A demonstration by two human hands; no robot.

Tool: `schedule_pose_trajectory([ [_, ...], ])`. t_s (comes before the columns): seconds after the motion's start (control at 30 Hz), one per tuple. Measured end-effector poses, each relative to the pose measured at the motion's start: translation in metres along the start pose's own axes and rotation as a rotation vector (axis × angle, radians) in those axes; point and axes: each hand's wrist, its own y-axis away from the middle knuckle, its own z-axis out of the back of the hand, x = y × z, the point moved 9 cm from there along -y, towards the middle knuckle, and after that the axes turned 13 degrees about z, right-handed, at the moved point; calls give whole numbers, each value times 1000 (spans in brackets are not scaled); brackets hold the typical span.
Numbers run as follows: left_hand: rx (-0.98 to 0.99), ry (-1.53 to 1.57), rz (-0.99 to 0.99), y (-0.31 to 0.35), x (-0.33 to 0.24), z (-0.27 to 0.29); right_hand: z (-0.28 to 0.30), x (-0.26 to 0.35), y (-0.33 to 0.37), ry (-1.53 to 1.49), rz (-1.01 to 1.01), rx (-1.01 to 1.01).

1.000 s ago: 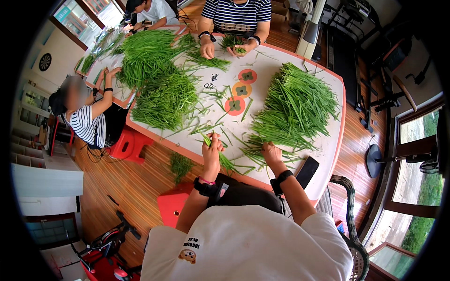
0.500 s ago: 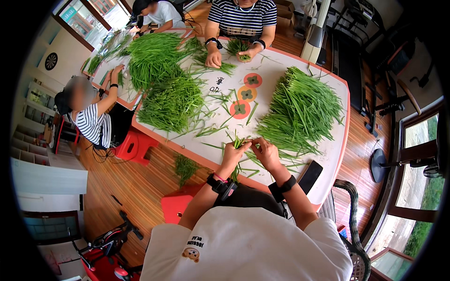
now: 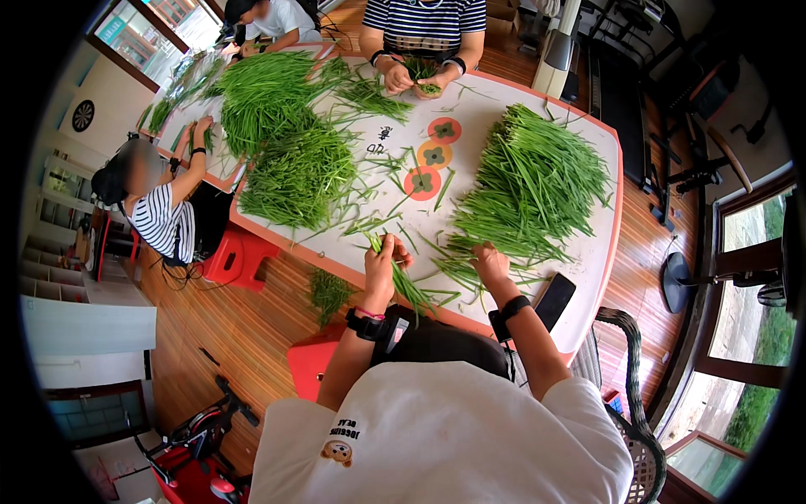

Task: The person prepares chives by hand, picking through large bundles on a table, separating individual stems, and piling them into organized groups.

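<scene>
My left hand (image 3: 382, 267) is closed around a small bunch of green chives (image 3: 410, 290) over the table's near edge. The bunch slants, one end above the fist and the long leaves trailing below it to the right. My right hand (image 3: 491, 265) is at the near edge of a large chive pile (image 3: 541, 185), fingers pinched together among the leaf ends. What sits between those fingertips is hidden. Loose chive pieces lie on the tabletop between and beyond my hands.
A black phone (image 3: 556, 301) lies right of my right hand. Two more chive heaps (image 3: 298, 176) stand at the left. Across the white table (image 3: 395, 181), a person in stripes (image 3: 424, 34) handles chives; others work at the left. A red stool (image 3: 239, 256) stands beyond the left edge.
My hands were together at the bunch and are now apart. The right hand has gone to the pile's near edge; the left has shifted left, keeping the bunch.
</scene>
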Motion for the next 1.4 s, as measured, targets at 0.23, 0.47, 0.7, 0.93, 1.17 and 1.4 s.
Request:
schedule_pose_trajectory([
  [0.23, -18, -60, 44, -3, 6, 10, -11, 1, -9, 45, -31, 16],
  [0.47, -34, -210, 28, 3, 6, 3, 8, 16, -13, -28, 26, -54],
  [0.7, 89, -374, -22, -6, 25, -23, 83, 74, -8, -211, 207, -300],
  [0.93, 77, -392, -107, -8, 23, -43, 96, 99, -2, -476, 232, -280],
  [1.17, 60, -385, -79, -5, 17, -44, 89, 107, -1, -609, 243, -254],
  [1.4, 107, -431, -137, -3, 14, -48, 90, 105, 1, -699, 204, -238],
])
